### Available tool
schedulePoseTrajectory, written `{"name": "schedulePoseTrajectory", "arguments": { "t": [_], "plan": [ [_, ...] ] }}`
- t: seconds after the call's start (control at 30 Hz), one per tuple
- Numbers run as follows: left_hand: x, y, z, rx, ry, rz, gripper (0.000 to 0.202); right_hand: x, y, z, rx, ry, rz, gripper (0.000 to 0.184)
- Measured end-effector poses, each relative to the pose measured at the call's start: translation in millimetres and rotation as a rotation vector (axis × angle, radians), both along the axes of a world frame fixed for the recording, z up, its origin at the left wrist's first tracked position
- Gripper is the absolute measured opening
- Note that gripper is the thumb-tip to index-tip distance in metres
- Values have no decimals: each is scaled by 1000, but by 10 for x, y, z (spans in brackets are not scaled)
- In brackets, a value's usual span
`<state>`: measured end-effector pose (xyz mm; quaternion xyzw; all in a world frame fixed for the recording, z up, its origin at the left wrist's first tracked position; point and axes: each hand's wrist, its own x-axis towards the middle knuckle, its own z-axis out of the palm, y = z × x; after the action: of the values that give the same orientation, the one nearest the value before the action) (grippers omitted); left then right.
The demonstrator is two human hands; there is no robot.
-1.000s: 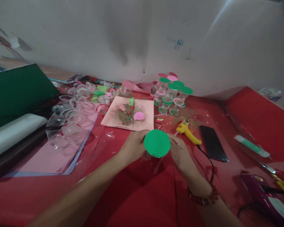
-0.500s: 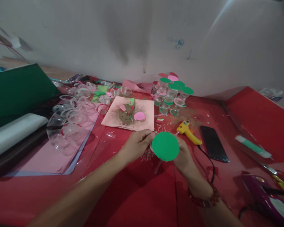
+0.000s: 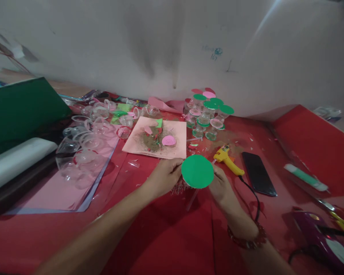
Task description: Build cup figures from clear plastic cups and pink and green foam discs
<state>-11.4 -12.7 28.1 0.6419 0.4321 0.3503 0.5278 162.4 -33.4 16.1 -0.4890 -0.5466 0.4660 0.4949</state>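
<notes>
A round green paper disc (image 3: pixel 197 171) faces up between my two hands, over the front middle of the red table. My left hand (image 3: pixel 168 172) grips it at its left edge, thumb and fingers closed. At the right edge my right hand (image 3: pixel 220 185) is closed on it, fingers partly hidden by the disc. Whatever lies under the disc is mostly covered. Below it a thin translucent stick (image 3: pixel 191 201) rests on the table. Just to the right lies a yellow glue gun (image 3: pixel 229 160) with a black cord.
Behind my hands lies a stained pink sheet (image 3: pixel 132 145) with a pink disc (image 3: pixel 169 140). Clear plastic cups (image 3: pixel 91 141) crowd the left. Cups topped with coloured discs (image 3: pixel 209 110) stand stacked at the back. On the right are a black phone (image 3: pixel 258 173), a glue stick tube (image 3: pixel 306 177) and a purple device (image 3: pixel 321 236).
The green disc has moved slightly left and away from me and tilted a little. Both hands stay at its edges; the things on the table have not moved.
</notes>
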Motion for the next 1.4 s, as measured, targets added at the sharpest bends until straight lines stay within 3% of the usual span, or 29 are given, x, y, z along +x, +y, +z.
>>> {"name": "schedulePoseTrajectory", "arguments": {
  "t": [0.1, 0.27, 0.5, 0.63, 0.8, 0.93, 1.17, 1.4],
  "plan": [
    [5, -7, 1, 6, 5, -108, 19, -34, -24, 101, -62, 24, 48, 43],
    [18, -17, 12, -45, -31, -61, 23, -54, -9, 116, -112, 102, 128, 38],
    [37, -16, 68, -168, -144, 9, 37, -14, -1, -46, 57, 10, -9, 14],
    [31, -11, 69, -164, -148, 1, 36, -27, 0, -7, 43, -25, -23, 26],
    [8, 8, 20, -56, -54, -65, 32, -61, -2, 89, -109, 16, 51, 40],
    [20, 3, 19, -93, -76, -52, 35, -38, 5, 36, -59, 42, 68, 38],
    [50, 3, 11, -206, -163, -35, 39, -9, 41, -78, 55, 1, -57, 28],
    [20, 17, -18, -106, -64, -50, 34, -55, 8, 60, -104, 54, 51, 38]
  ]
}}
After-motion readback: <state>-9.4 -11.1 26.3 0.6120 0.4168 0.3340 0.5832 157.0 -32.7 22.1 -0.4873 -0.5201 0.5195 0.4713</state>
